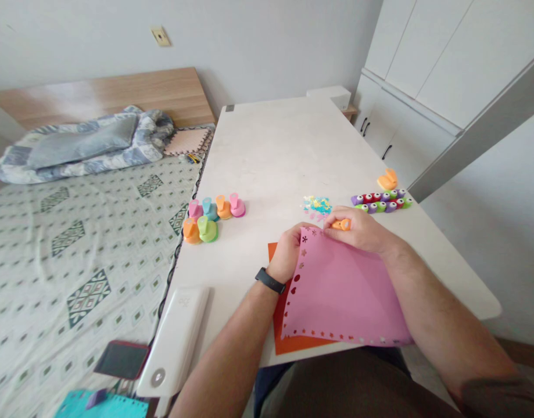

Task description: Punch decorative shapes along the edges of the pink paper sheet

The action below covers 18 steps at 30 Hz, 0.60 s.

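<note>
A pink sheet (pixel 345 290) with small shapes cut along its left and bottom edges lies before me, over an orange sheet (pixel 280 342). My left hand (pixel 288 249), a dark band on its wrist, is closed on the sheet's top left corner; its fingertips are partly hidden behind the sheet. At the top edge, my right hand (pixel 356 229) is wrapped round an orange craft punch (pixel 340 224). The punch sits at the sheet's edge; whether the sheet is inside its slot, I cannot tell. Just beyond lies a scatter of blue, yellow and pink cut-out bits (pixel 318 204).
Several coloured craft punches (pixel 208 228) stand left on the white table (pixel 267 151). Two rows of small punches (pixel 382 201) and an orange punch (pixel 387 179) are at the right. A long white device (pixel 179 331) lies near the left edge; a phone (pixel 121 359) rests on the bed.
</note>
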Each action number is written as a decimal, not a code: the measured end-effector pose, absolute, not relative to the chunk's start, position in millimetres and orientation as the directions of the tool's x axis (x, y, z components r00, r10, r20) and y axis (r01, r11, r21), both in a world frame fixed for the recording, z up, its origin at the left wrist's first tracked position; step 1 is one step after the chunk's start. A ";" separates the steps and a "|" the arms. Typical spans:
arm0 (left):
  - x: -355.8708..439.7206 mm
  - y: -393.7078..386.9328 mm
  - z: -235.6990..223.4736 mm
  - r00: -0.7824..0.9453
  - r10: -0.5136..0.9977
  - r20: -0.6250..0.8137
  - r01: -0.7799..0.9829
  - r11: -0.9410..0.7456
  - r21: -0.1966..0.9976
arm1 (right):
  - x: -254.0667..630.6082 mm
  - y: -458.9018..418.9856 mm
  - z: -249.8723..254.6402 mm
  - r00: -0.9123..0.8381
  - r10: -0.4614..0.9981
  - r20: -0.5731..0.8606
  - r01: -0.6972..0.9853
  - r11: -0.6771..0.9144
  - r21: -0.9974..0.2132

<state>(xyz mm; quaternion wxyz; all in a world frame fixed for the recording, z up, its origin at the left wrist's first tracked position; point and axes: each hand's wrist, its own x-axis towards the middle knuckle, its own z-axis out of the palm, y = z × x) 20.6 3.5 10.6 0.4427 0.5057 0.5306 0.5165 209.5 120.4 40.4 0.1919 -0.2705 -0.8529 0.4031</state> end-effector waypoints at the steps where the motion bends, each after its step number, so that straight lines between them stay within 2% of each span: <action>1: 20.5 3.4 10.5 -0.095 0.994 0.047 0.077 -0.039 0.996 | 209.4 120.4 40.2 -0.784 0.611 0.110 0.304 0.532 -0.790; 5: 20.2 3.3 10.5 -0.097 0.995 0.024 0.077 -0.016 0.997 | 208.9 119.8 40.1 -0.787 0.606 0.114 0.302 0.540 -0.786; 18: 20.2 2.4 12.9 -0.105 0.992 0.074 0.146 -0.059 0.988 | 207.5 118.4 40.9 -0.789 0.605 0.111 0.310 0.547 -0.777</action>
